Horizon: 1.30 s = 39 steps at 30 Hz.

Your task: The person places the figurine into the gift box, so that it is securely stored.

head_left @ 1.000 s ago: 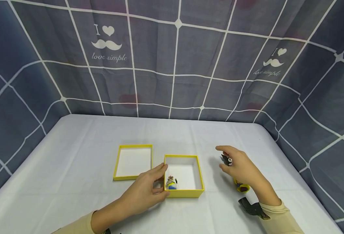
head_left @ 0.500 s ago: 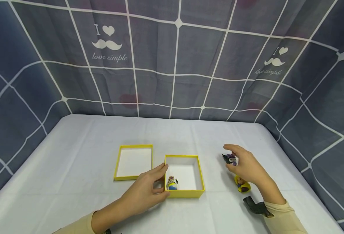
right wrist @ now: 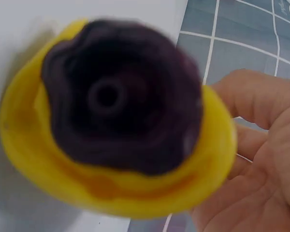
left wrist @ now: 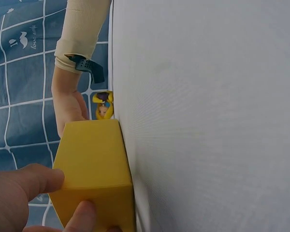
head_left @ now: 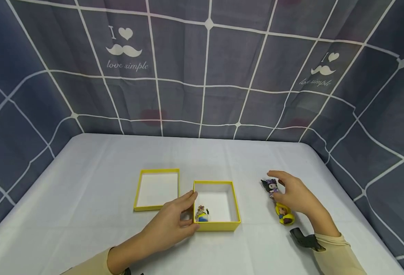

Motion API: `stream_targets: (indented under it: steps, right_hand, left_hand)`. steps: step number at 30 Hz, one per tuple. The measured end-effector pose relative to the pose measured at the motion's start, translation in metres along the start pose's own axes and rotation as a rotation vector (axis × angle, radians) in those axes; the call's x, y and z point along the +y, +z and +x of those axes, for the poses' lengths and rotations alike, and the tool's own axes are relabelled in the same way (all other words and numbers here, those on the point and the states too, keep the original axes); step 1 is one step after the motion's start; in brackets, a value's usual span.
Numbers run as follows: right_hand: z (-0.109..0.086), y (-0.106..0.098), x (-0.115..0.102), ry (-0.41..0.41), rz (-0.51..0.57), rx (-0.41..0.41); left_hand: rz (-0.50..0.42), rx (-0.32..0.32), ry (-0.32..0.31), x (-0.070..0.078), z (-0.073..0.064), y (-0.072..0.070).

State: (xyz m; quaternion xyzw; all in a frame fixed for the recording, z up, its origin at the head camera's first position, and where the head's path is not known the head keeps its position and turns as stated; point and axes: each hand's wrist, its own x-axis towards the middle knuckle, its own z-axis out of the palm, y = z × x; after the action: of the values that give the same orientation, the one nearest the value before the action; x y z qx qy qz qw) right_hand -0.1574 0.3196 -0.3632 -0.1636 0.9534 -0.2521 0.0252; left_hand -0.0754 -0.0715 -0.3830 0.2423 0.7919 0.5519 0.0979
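Gripping the yellow box [head_left: 219, 227] by its left side with the left hand [head_left: 169, 221]; holding the right hand [head_left: 295, 194] curved, with thumb and forefinger well apart, just beside the dark-hooded figurine [head_left: 272, 187], lying on the white tabletop [head_left: 85, 191] right of the box; cannot tell whether touching it; reading "I", a heart and "love simple" twice on the checked curtain [head_left: 178, 49], creased at right

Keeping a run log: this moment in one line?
left hand: grips yellow box; right hand: near purple figurine; yellow box: small figurine inside; lid: off, beside box
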Motion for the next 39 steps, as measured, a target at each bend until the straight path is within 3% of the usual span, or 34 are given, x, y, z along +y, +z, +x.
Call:
stream_targets:
  steps: [12, 25, 39]
  right_hand:
    - [-0.003, -0.005, 0.009, 0.016, 0.000, -0.039]
    - [-0.001, 0.001, 0.018, -0.061, 0.076, -0.007]
    - [0.000, 0.003, 0.022, 0.024, 0.092, 0.046]
  left_hand:
    - [0.023, -0.001, 0.011, 0.001, 0.002, 0.000]
    - [0.046, 0.008, -0.006, 0.001, 0.001, 0.001]
    - [0.015, 0.004, -0.016, 0.001, 0.000, 0.001]
